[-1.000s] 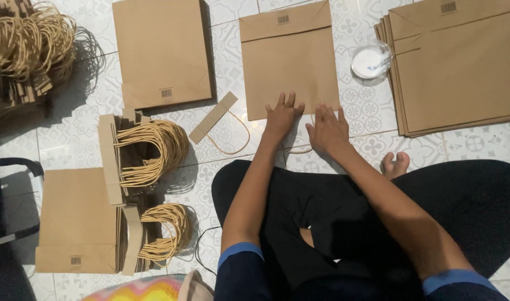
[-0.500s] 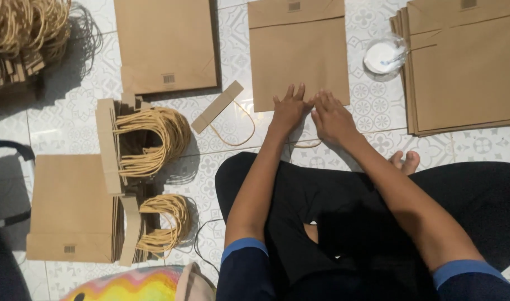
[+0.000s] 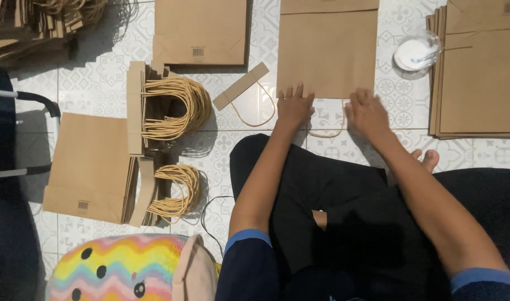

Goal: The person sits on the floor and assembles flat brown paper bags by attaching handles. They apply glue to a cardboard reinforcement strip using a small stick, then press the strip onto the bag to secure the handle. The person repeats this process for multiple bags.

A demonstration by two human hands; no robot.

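- Head view: flat brown paper bag (image 3: 327, 50) lies on the patterned tiled floor (image 3: 402, 100) directly ahead of the seated person.
- Left hand (image 3: 294, 106) rests palm-down on the bag's near edge, fingers (image 3: 291, 92) spread apart, grasping nothing.
- Right hand (image 3: 368, 111) rests flat just below that edge, fingers likewise spread.
- Beige cord handle loop (image 3: 326, 132) protrudes between the hands.
- Loose cardboard strip with cord handle (image 3: 241, 86) lies just left.
- Small clear round dish (image 3: 415, 53) stands beside a stack of brown bags (image 3: 481, 72) on the right.

A flat brown paper bag (image 3: 327, 50) lies on the patterned tiled floor (image 3: 232, 139) near its far edge, bottom edge toward the person. A twine handle loop (image 3: 328, 127) sticks out from under that near edge.
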